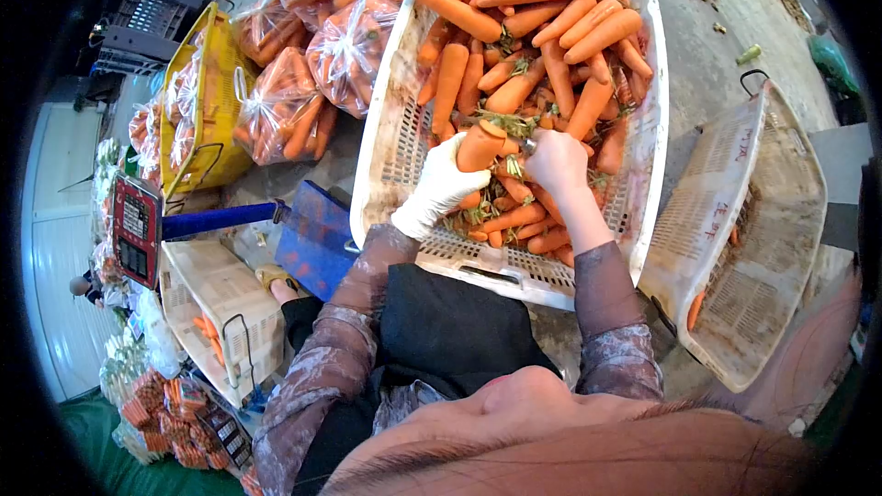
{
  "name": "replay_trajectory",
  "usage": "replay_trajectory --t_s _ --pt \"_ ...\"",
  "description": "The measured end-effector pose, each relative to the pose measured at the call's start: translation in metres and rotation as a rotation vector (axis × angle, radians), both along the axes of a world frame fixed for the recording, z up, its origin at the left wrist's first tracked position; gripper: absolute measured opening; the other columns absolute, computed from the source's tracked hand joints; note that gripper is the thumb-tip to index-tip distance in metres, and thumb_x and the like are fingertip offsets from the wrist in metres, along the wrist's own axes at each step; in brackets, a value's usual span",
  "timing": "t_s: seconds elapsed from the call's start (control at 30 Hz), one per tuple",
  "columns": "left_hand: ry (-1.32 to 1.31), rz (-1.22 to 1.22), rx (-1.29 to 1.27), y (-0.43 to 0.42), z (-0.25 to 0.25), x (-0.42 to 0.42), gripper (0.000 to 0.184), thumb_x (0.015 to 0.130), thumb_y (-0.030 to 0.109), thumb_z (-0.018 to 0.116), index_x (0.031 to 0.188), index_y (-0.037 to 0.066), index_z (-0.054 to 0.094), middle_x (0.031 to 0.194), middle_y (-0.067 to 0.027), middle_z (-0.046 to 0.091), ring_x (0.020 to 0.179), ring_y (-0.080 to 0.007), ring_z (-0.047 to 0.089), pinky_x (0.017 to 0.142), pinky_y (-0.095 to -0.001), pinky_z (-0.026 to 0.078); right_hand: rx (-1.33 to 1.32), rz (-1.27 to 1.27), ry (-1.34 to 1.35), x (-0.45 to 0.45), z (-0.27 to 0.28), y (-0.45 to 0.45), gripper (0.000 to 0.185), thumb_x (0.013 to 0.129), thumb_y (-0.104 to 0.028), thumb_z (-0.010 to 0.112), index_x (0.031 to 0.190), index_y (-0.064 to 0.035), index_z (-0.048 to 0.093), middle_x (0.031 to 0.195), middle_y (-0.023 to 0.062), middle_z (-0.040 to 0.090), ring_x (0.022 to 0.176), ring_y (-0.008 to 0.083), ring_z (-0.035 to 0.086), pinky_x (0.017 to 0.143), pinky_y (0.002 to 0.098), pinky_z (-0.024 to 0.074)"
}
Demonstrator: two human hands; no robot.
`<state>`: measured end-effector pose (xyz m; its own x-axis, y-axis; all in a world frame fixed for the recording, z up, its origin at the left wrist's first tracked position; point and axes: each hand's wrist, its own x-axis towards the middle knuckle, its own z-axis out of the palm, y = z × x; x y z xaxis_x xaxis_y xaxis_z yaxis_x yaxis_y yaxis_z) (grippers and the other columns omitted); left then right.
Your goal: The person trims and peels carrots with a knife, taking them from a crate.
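White crate (658, 129) heaped with loose carrots (450, 83), filled bags (347, 53) beside it; left hand (434, 186) clamps one carrot (478, 151), can't tell right hand's (557, 163) hold

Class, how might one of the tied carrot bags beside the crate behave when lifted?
The bag would probably feel heavy, packed with thick carrots. Its thin film would likely sag, and the knobbly bulges might keep it from rolling.
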<state>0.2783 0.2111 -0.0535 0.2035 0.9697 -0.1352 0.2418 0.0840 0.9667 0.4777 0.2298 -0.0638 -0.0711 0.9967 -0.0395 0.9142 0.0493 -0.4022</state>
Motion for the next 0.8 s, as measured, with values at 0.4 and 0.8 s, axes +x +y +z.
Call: replay_trajectory --t_s 0.4,0.8 --pt "-0.983 0.619 -0.717 0.024 -0.035 -0.027 0.044 0.076 0.035 0.068 0.099 0.000 0.055 0.086 -0.0119 0.058 0.073 -0.0229 0.057 0.069 -0.0329 0.052 -0.240 -0.199 -0.036 0.015 0.010 0.009 0.034 0.080 -0.040 0.062 0.085 -0.0068 0.069 0.082 0.0191 0.067 0.081 0.0357 0.065 0.073 0.0444 0.0517" --pt "-0.203 0.147 -0.235 0.011 -0.049 -0.008 0.045 0.073 0.020 0.074 0.110 0.001 0.057 0.101 -0.0092 0.065 0.088 -0.0167 0.062 0.076 -0.0297 0.049 0.323 0.140 -0.059 -0.018 -0.001 -0.007 0.011 0.072 -0.020 0.064 0.072 -0.0116 0.057 0.063 0.0064 0.061 0.059 0.0260 0.063 0.053 0.0379 0.0503"
